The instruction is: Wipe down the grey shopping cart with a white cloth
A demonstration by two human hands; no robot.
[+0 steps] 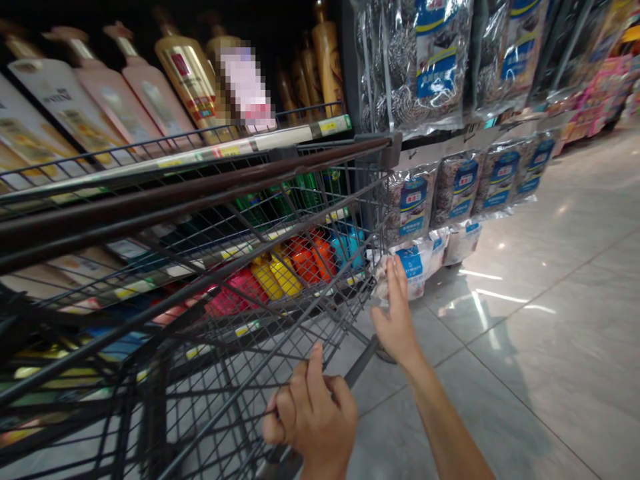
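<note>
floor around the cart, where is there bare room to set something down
Bare floor lies right of the right hand, below and right of the hanging packets. Crowded: the upper shelf, lined with bottles, and the far corner of the cart, with packets and the right hand close by.

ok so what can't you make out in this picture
Head view:
- What the left hand holds, if anything: its curled fingers hide it.
- Whether the right hand touches the white-and-blue packet: its fingers overlap it.
- Left end of the cart handle: cut off by the left edge.
- Shelf price tag print: too small, blurred.
</note>
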